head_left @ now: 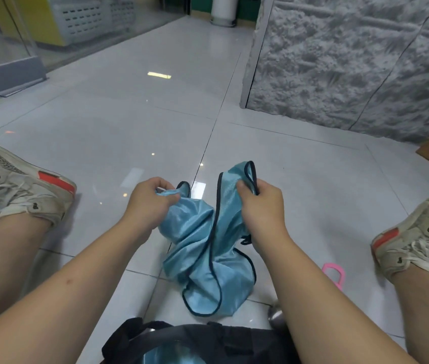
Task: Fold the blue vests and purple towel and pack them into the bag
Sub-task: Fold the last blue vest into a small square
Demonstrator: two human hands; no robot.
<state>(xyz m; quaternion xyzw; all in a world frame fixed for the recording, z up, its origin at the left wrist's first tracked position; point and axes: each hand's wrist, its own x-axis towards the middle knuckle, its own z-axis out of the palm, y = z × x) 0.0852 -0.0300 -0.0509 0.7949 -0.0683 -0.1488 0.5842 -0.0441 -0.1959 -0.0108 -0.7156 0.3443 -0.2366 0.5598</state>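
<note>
Left hand (pixel 150 203) fingers (pixel 167 197) pinched shut on one bunched strap of the blue vest (pixel 205 248). Right hand (pixel 260 206) fingers (pixel 242 186) clamped on the other strap, dark trim looping out above the knuckles. Both grips are at the top edge, hands slightly apart, so the vest hangs from them and its lower part pools crumpled on the floor (pixel 129 122). Judgement: holding by the straps lets the cloth drop open and straighten before it is laid flat for folding; it is not folded yet.

The vest sits between the person's spread legs, just beyond the bag. A shoe (pixel 21 187) far left and the other shoe (pixel 415 240) far right frame the working patch of floor.

The black bag (pixel 221 340) lies at the bottom edge, nearest the body, mouth open upward. Inside, a patch of blue shiny cloth (pixel 171 355) shows, likely a vest already packed; cannot tell if folded. No purple towel in view. A pink plastic loop (pixel 335 274) lies on the floor beside the right forearm, and a small metallic thing (pixel 276 313) near the bag; cannot tell what it is.
</note>
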